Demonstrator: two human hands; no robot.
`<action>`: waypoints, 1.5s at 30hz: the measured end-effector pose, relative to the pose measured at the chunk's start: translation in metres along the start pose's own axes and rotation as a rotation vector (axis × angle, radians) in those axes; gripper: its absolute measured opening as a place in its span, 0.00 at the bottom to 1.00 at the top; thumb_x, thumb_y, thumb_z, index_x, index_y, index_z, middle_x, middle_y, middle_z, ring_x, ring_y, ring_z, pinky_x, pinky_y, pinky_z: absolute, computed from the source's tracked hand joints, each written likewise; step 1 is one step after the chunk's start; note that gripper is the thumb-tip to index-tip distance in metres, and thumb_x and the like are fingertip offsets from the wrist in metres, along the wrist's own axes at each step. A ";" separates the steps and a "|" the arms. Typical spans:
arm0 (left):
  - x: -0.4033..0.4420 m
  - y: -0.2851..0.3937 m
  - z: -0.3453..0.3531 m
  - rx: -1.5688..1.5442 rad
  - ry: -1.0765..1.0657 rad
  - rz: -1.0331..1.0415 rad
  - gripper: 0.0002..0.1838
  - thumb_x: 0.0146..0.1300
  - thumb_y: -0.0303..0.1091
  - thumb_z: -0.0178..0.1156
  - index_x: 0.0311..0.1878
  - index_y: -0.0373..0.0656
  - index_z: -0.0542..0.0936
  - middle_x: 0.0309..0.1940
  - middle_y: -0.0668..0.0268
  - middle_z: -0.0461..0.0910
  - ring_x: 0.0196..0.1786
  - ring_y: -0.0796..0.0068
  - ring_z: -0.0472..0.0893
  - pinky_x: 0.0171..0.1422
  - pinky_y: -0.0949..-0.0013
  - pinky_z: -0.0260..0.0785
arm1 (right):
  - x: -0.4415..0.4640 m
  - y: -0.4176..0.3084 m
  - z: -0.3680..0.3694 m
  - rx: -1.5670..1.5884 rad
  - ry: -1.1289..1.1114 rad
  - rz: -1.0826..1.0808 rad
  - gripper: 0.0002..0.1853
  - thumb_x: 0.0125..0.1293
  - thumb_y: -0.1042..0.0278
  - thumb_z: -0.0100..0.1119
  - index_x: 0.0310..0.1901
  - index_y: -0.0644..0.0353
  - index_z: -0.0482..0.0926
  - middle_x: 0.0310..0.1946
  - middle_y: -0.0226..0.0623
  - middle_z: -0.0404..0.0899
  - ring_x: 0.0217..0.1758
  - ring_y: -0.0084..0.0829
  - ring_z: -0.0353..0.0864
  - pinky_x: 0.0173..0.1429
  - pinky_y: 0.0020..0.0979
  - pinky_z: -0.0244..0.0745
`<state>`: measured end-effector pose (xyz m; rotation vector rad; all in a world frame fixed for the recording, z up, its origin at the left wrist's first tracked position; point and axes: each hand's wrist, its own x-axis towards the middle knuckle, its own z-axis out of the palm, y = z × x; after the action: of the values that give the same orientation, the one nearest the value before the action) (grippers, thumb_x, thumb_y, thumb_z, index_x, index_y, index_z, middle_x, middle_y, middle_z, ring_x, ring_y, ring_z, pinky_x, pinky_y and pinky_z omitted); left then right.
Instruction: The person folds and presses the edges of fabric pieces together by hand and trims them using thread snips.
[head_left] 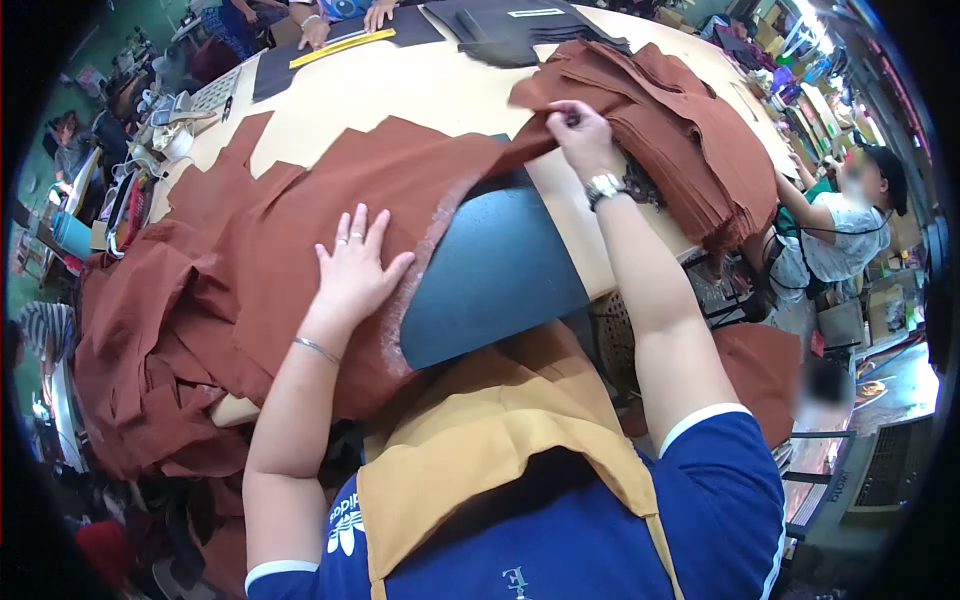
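Observation:
My left hand (360, 265) lies flat with fingers spread on a rust-brown fabric piece (310, 210). A whitish, chalky band runs along the fabric's edge beside that hand. My right hand (583, 135) is pinched on the far corner of the fabric, lifted and drawn toward the right; a small dark spot between its fingers is too small to make out. Under the raised edge, a dark blue-grey board (500, 270) shows on the table. Just right of my right hand, a thick stack of rust-brown cut fabric pieces (680, 140) droops over the table edge.
The pale table (360, 95) holds dark fabric pieces (520, 30) and a yellow ruler (342, 48) near another person's hands (345, 25) at the far side. More rust-brown fabric (150, 340) is heaped at left. Another person (840, 220) sits at right.

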<state>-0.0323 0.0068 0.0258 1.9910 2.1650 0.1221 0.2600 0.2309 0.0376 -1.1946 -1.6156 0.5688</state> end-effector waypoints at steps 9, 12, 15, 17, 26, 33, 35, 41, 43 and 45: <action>0.050 0.028 0.009 -0.138 0.470 0.276 0.15 0.61 0.47 0.66 0.44 0.47 0.84 0.42 0.65 0.82 0.47 0.62 0.82 0.55 0.53 0.70 | -0.126 0.026 -0.101 0.633 0.479 0.511 0.17 0.75 0.48 0.52 0.49 0.54 0.75 0.26 0.21 0.67 0.20 0.12 0.59 0.23 0.21 0.56; 0.056 0.039 0.019 -0.229 0.459 0.371 0.11 0.60 0.43 0.67 0.40 0.48 0.85 0.37 0.66 0.81 0.44 0.64 0.82 0.48 0.60 0.74 | -0.127 0.007 -0.100 0.690 0.439 0.410 0.24 0.78 0.40 0.40 0.48 0.55 0.75 0.25 0.20 0.63 0.17 0.14 0.55 0.20 0.20 0.52; 0.059 0.039 0.027 -0.312 0.491 0.368 0.09 0.61 0.41 0.66 0.36 0.48 0.85 0.35 0.67 0.81 0.42 0.65 0.82 0.46 0.61 0.75 | -0.114 -0.031 -0.074 0.626 0.016 0.401 0.21 0.78 0.47 0.45 0.52 0.58 0.75 0.24 0.21 0.64 0.18 0.13 0.57 0.20 0.19 0.51; 0.059 0.038 0.029 -0.324 0.528 0.375 0.07 0.61 0.40 0.66 0.35 0.47 0.85 0.32 0.68 0.81 0.39 0.66 0.83 0.44 0.62 0.75 | -0.110 -0.053 -0.050 0.707 -0.421 0.719 0.20 0.79 0.48 0.44 0.54 0.58 0.74 0.23 0.21 0.63 0.19 0.13 0.55 0.21 0.18 0.52; 0.055 0.037 0.024 -0.390 0.658 0.410 0.04 0.60 0.36 0.67 0.34 0.48 0.86 0.29 0.70 0.81 0.31 0.68 0.83 0.39 0.63 0.75 | -0.102 -0.048 0.025 0.877 -0.798 1.246 0.18 0.79 0.47 0.45 0.50 0.52 0.75 0.22 0.19 0.64 0.18 0.11 0.56 0.16 0.13 0.51; 0.054 0.037 0.023 -0.395 0.649 0.416 0.04 0.60 0.36 0.68 0.34 0.49 0.86 0.28 0.70 0.81 0.31 0.68 0.83 0.39 0.63 0.74 | -0.097 -0.052 0.031 0.937 -0.738 1.234 0.17 0.80 0.48 0.43 0.49 0.53 0.74 0.20 0.18 0.61 0.17 0.10 0.55 0.14 0.13 0.50; 0.054 0.038 0.023 -0.396 0.649 0.417 0.04 0.60 0.36 0.68 0.34 0.49 0.86 0.28 0.71 0.81 0.31 0.68 0.83 0.39 0.63 0.73 | -0.097 -0.047 0.033 0.941 -0.736 1.219 0.17 0.80 0.49 0.43 0.49 0.54 0.74 0.21 0.19 0.61 0.17 0.10 0.54 0.15 0.13 0.50; 0.056 0.037 0.026 -0.408 0.653 0.403 0.04 0.60 0.37 0.68 0.34 0.49 0.86 0.28 0.71 0.81 0.31 0.69 0.83 0.39 0.64 0.73 | -0.104 -0.052 0.028 0.922 -0.700 1.175 0.18 0.79 0.50 0.45 0.49 0.57 0.75 0.20 0.19 0.60 0.16 0.10 0.54 0.14 0.13 0.50; 0.056 0.037 0.026 -0.400 0.660 0.400 0.04 0.60 0.37 0.68 0.34 0.49 0.86 0.28 0.71 0.81 0.31 0.70 0.83 0.39 0.64 0.73 | -0.104 -0.052 0.027 0.927 -0.724 1.199 0.18 0.79 0.50 0.46 0.50 0.57 0.76 0.20 0.19 0.60 0.16 0.10 0.54 0.14 0.12 0.50; 0.056 0.037 0.024 -0.395 0.656 0.402 0.04 0.60 0.37 0.68 0.33 0.49 0.86 0.29 0.71 0.81 0.31 0.70 0.83 0.39 0.64 0.73 | -0.101 -0.047 0.028 0.949 -0.758 1.238 0.19 0.79 0.49 0.45 0.50 0.57 0.76 0.20 0.19 0.61 0.16 0.10 0.54 0.14 0.12 0.50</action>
<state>0.0044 0.0637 0.0040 2.3001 1.7748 1.3086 0.2155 0.1261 0.0211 -1.1184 -0.6579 2.4574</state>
